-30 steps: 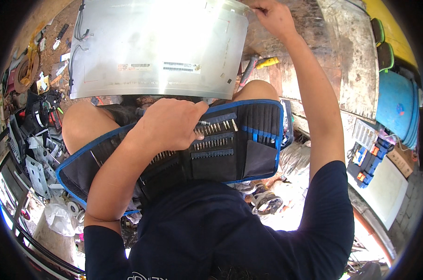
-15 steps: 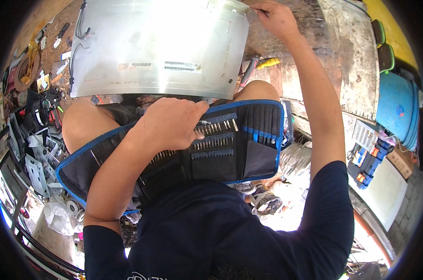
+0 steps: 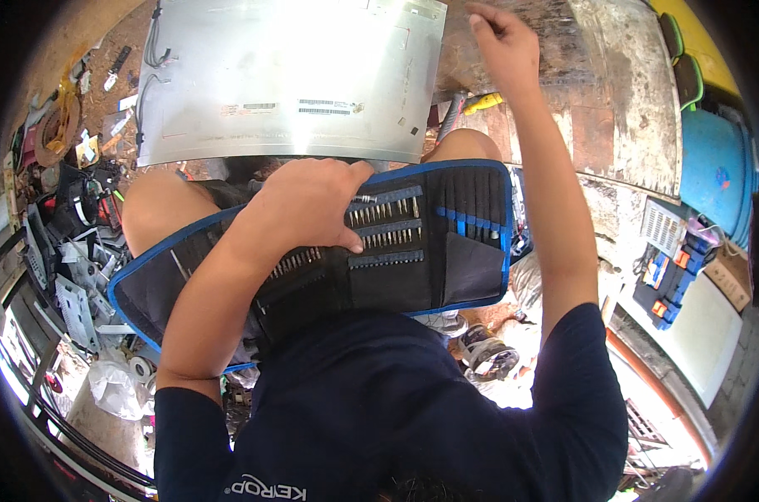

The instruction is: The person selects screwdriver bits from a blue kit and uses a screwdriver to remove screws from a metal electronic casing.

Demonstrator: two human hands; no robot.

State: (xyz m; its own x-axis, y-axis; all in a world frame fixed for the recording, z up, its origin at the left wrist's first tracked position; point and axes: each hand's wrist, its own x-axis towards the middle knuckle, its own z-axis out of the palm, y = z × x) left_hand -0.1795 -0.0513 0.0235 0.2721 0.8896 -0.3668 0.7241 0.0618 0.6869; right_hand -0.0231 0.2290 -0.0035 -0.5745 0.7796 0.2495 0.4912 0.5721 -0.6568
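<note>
Across my lap lies an unfolded black tool pouch (image 3: 384, 289) with blue trim, holding rows of small screwdriver bits (image 3: 388, 238). My left hand (image 3: 312, 201) grips its far edge, fingers bent over the rim and thumb on the front. A small silvery piece (image 3: 364, 199) shows beside that hand's fingers; I cannot tell whether it is held. Beyond the pouch is a large silvery display panel (image 3: 229, 75), back side up, with labels and dark cables (image 3: 149, 42) at its left edge. My right hand (image 3: 509, 50) hovers just right of the panel's far right corner, fingers apart and holding nothing.
A worn wooden board (image 3: 622, 100) stretches to the right, with a yellow-handled tool (image 3: 482, 103) on its near left part. A blue bin (image 3: 714, 171) and a blue-orange case (image 3: 672, 280) stand at the right. Scrap parts (image 3: 78, 259) crowd the left floor.
My right hand has let go of the panel's far right corner and now sits apart from it. The pouch and left hand appear slightly higher in view.
</note>
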